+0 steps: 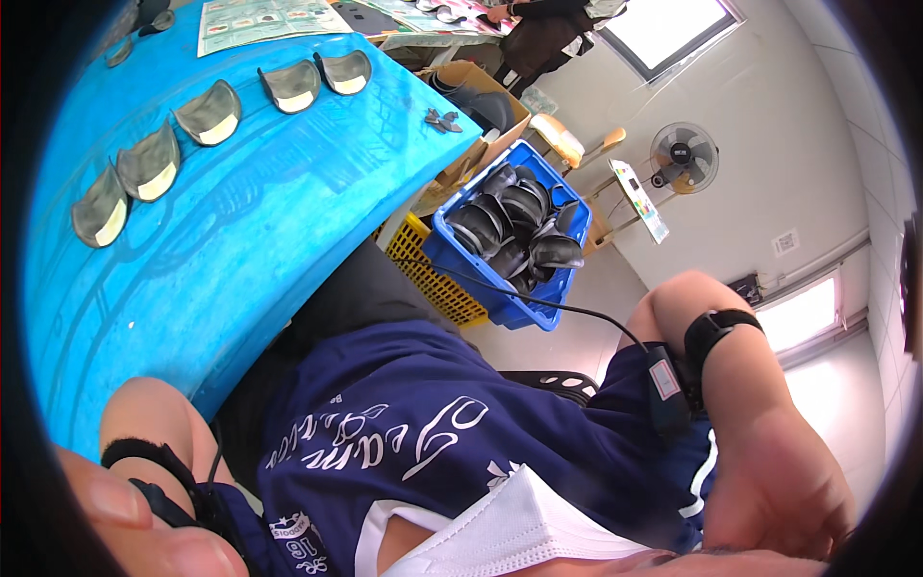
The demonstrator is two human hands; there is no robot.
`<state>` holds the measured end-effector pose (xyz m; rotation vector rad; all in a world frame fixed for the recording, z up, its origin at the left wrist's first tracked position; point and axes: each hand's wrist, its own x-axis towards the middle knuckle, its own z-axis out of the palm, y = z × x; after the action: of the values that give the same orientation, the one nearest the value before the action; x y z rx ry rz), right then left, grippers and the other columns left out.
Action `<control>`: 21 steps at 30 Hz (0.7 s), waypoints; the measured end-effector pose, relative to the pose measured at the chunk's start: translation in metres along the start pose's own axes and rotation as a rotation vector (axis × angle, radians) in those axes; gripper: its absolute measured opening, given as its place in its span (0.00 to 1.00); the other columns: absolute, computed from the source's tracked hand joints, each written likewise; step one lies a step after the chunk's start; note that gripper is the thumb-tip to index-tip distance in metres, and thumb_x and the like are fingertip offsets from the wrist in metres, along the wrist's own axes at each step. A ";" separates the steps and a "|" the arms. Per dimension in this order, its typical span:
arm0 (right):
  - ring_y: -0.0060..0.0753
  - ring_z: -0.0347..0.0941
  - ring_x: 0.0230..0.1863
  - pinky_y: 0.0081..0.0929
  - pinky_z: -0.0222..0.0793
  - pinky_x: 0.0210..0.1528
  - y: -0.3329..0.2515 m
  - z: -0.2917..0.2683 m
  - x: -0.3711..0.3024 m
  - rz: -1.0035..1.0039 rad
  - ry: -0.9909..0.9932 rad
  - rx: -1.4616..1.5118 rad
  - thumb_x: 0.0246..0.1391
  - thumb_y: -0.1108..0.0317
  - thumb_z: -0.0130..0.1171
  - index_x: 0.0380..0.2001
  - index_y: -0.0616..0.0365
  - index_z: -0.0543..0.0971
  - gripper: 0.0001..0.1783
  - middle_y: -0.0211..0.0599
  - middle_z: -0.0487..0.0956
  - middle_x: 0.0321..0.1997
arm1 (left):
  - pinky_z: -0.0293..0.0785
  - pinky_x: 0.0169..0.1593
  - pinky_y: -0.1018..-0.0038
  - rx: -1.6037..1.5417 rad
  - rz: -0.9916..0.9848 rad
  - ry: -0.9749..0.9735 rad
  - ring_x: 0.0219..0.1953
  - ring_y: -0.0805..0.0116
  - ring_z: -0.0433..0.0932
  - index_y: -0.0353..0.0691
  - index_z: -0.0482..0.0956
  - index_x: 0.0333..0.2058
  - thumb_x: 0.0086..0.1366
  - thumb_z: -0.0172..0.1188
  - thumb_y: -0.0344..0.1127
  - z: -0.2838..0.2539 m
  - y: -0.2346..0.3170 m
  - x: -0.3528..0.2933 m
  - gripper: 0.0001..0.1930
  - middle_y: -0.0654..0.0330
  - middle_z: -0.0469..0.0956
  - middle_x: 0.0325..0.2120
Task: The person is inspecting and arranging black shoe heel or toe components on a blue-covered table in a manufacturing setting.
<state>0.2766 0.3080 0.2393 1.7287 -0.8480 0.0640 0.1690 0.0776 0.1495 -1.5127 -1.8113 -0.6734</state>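
Both of my hands are raised close to the camera, near my head and away from the table. My left hand (144,529) shows at the lower left as fingertips only; the rest is cut off, and what it touches is hidden. At the lower right, my right hand (784,481) is bent up with its fingers out of view. A black strap (716,332) circles my right forearm, and another strap (149,452) is on the left one. On the blue-covered table (221,216) stand several curved dark grey pieces (209,113), each with a cream strip along one edge.
Right of the table, a blue crate (536,313) full of dark curved pieces overlaps a yellow basket (437,281). Behind it are a cardboard box (464,75) and a chair (556,135). A fan (684,157) is by the wall. Another person (543,43) stands at the far table. A cable (567,308) crosses my lap.
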 end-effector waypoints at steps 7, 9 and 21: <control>0.16 0.68 0.40 0.25 0.62 0.49 -0.008 -0.011 -0.017 -0.202 -0.042 -0.614 0.52 0.54 0.47 0.36 0.44 0.74 0.12 0.16 0.74 0.35 | 0.68 0.43 0.58 0.015 0.005 0.028 0.40 0.58 0.72 0.48 0.69 0.41 0.56 0.53 0.49 -0.002 0.000 0.000 0.17 0.60 0.70 0.36; 0.16 0.68 0.41 0.25 0.61 0.50 -0.010 -0.013 -0.020 -0.199 -0.082 -0.619 0.53 0.53 0.46 0.36 0.44 0.74 0.13 0.17 0.74 0.36 | 0.68 0.43 0.59 0.013 0.006 0.033 0.40 0.58 0.72 0.48 0.69 0.41 0.56 0.53 0.49 -0.001 0.000 0.001 0.17 0.60 0.70 0.36; 0.20 0.67 0.45 0.27 0.59 0.52 -0.012 -0.013 -0.025 -0.162 -0.161 -0.630 0.54 0.52 0.43 0.37 0.47 0.74 0.16 0.22 0.75 0.40 | 0.68 0.43 0.59 0.005 0.006 0.035 0.40 0.58 0.72 0.48 0.68 0.41 0.56 0.53 0.49 -0.001 -0.003 0.002 0.17 0.60 0.70 0.37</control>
<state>0.2701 0.3330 0.2228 1.2065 -0.7369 -0.4156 0.1663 0.0780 0.1515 -1.4933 -1.7808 -0.6877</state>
